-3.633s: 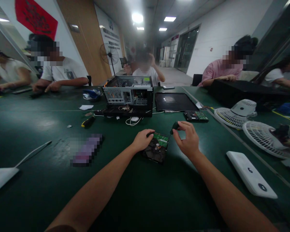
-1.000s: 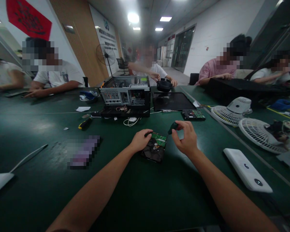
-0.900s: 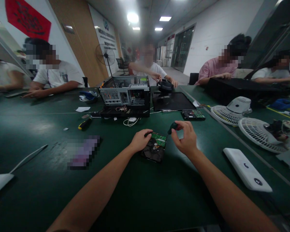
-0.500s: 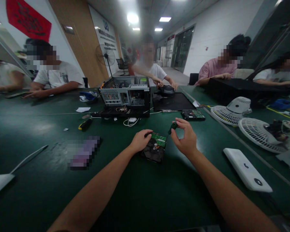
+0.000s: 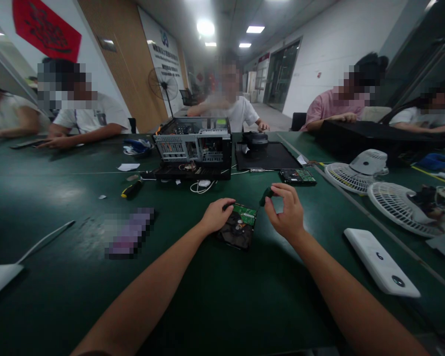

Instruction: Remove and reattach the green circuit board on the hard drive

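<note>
hard drive with exposed circuit board, one; attended by two hands and a driver

item: hard drive (image 5: 235,234), lying on the green table (image 5: 215,306) directly before the person, slightly turned, its green circuit board (image 5: 245,214) uppermost along the far side.

left hand (image 5: 218,217): grasping the drive by its left far corner, thumb over the top.

right hand (image 5: 287,211): pinching a dark green screwdriver (image 5: 266,197) by the handle, between thumb and fingers; shaft tilted down toward the drive's right far corner. whether the tip sits in a screw: too small to tell.

step in hand, as judged: driver work on a screw at that corner. next move seems to call for a seated tip, light downward pressure and a turn of the fingers, the left hand bracing against twist.

nearby: second drive (image 5: 298,177), beyond the right hand; opened computer case (image 5: 193,146), farther off.
</note>
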A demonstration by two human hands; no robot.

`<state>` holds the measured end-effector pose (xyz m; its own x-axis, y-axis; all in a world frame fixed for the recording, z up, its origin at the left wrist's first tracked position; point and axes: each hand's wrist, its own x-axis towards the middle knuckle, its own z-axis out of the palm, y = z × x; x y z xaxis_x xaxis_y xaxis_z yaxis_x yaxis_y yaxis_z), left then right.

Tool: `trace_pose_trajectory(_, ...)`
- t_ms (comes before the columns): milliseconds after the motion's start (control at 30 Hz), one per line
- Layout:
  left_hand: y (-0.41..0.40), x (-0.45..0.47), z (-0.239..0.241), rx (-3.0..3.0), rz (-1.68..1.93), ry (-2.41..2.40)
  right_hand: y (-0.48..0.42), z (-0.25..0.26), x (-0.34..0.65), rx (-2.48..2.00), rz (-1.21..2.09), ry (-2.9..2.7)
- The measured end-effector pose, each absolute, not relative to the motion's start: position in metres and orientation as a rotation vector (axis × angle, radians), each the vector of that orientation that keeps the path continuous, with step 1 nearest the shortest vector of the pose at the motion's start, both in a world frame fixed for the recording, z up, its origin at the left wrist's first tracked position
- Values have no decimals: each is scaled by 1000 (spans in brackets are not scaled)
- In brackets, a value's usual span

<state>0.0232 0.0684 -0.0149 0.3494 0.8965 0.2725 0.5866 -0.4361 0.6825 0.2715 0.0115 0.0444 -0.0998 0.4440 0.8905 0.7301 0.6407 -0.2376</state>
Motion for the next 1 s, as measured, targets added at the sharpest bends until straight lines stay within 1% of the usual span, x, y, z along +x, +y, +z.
trace_pose_trajectory(267,69,24,-15,2160,887,1279,12,44,272,-997,-329,-1712)
trace_pose_trajectory(533,68,24,-15,2150,885,1278,8,43,270,-1048,-229,-1743)
trace_pose_trajectory(667,69,23,-15,2155,884,1286,9,42,270,-1090,-276,-1706)
trace_pose_trajectory(1000,70,23,-17,2165,890,1282,10,47,269,-989,-324,-1746)
